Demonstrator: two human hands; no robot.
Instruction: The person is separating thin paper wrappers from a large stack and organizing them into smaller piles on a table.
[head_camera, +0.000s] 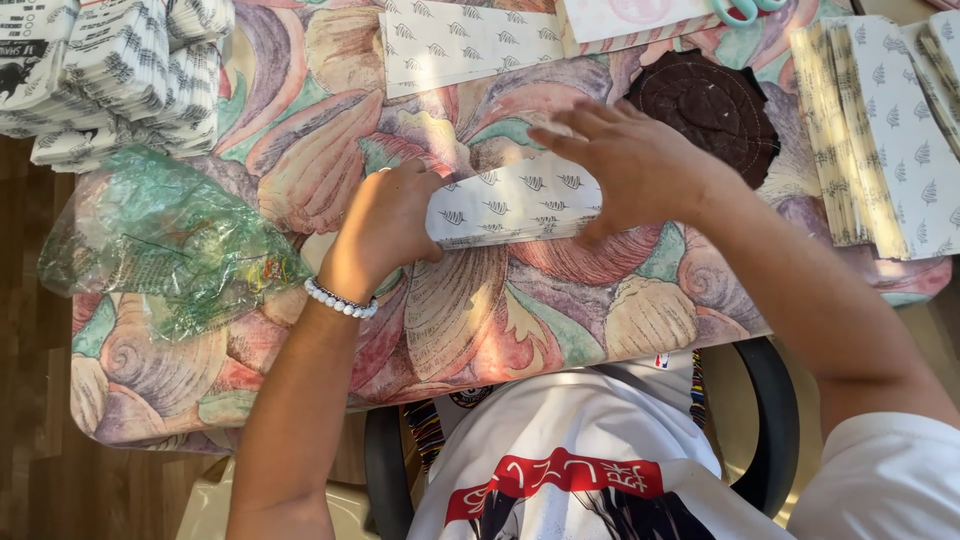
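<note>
A folded sheet of white paper with small leaf prints lies in the middle of the table. My left hand is curled over its left end, pinching the fold. My right hand lies flat with fingers spread, pressing down on the right end of the same paper. A white bead bracelet is on my left wrist.
The table wears a shell-patterned cloth. A stack of folded papers sits far left, a green plastic bag at left, flat leaf-print sheets at right, a dark round mat behind my right hand, teal scissors at the far edge.
</note>
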